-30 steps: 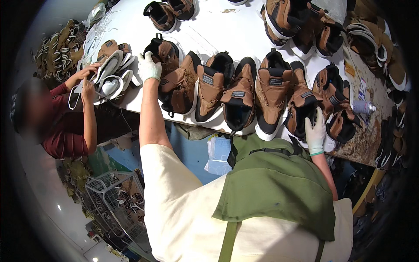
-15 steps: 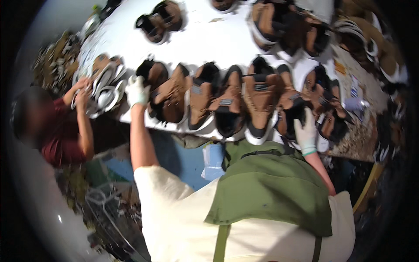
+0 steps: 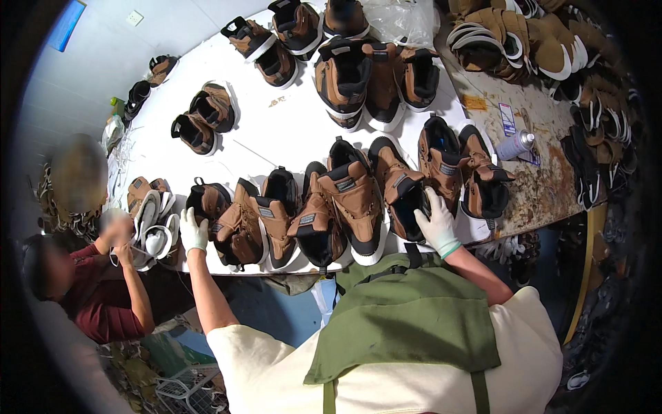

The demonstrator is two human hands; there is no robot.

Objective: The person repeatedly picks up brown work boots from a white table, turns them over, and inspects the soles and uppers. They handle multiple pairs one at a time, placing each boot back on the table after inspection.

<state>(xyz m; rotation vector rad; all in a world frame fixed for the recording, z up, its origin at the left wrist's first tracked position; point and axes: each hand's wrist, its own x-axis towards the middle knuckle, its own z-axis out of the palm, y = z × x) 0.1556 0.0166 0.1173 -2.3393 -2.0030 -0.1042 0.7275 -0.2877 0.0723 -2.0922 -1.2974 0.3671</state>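
Brown and black shoes with white soles stand in a row along the near edge of the white table [image 3: 255,148]. My left hand [image 3: 193,230], in a pale glove, is at the row's left end. Its spread fingers rest against the side of a brown shoe [image 3: 209,200]. My right hand [image 3: 437,226], gloved likewise, has its fingers apart at the heel opening of another shoe [image 3: 398,181]. Part of that collar is hidden by the fingers. Between my hands, a shoe [image 3: 347,183] points its toe toward me, among several others.
More shoes [image 3: 343,76] stand at the table's far side, and a pair [image 3: 207,110] sits at left. On the stained board at right lies a spray can [image 3: 516,145], with stacked shoe parts [image 3: 486,41] behind. A co-worker in a maroon shirt [image 3: 103,303] handles white-edged pieces at left.
The view has tilted up and shifted, so the row appears lower and more of the far table shows. Both my hands stay at the same shoes.
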